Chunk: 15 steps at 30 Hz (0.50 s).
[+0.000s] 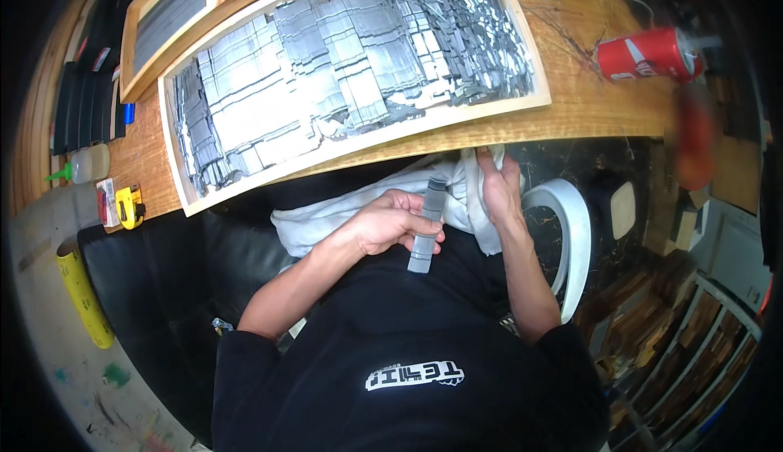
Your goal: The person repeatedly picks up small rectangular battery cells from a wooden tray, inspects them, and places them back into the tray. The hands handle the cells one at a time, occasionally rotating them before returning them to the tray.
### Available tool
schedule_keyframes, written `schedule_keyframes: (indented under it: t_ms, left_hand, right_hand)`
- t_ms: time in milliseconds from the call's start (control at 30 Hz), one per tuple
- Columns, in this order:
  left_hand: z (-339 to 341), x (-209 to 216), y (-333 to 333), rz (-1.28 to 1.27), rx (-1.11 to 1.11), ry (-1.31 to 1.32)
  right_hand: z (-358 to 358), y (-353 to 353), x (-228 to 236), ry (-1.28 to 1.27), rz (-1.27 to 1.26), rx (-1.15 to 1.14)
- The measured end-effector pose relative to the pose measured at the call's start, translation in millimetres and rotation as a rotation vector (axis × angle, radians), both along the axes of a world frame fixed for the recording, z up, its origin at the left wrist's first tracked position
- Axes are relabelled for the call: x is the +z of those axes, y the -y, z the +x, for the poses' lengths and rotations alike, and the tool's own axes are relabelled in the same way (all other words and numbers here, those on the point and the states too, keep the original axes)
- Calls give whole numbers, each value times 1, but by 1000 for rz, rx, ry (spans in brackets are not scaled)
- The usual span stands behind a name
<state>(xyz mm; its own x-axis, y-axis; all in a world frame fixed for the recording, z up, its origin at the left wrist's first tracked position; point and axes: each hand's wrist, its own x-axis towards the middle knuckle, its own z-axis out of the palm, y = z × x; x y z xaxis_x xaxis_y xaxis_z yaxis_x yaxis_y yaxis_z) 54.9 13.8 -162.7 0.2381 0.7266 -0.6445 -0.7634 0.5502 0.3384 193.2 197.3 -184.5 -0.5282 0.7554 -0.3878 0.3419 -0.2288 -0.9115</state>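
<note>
In front of my lap, my left hand (390, 225) pinches a narrow grey strip (435, 198) between thumb and fingers. The strip stands roughly upright, and darker bands cross it. To its right, my right hand (501, 185) is closed on a white cloth (466, 179) just below the table edge. Part of the cloth lies across my lap and reaches left behind my left wrist. Beyond my hands, a shallow wooden-framed panel (367, 149) sits on the table, filled with rows of overlapping grey, layered pieces; bright glare whitens its left half.
The wooden table (603, 114) carries a second wooden frame (130, 52), a red can (644, 54), a yellow tape measure (129, 207) and a green-tipped bottle (88, 163). A white curved chair arm (577, 240) stands right of me. A yellow roll (85, 295) lies at left.
</note>
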Motion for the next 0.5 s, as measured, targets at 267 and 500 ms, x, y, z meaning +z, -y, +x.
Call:
schedule_keyframes:
  t_ms: [267,500]
  left_hand:
    - [3,-5,-12,-54,261,30]
    - [-2,23,16,95,-25,24]
  right_hand:
    - [15,-2,12,-201,-35,331]
    - [0,-3,12,3,3,-63]
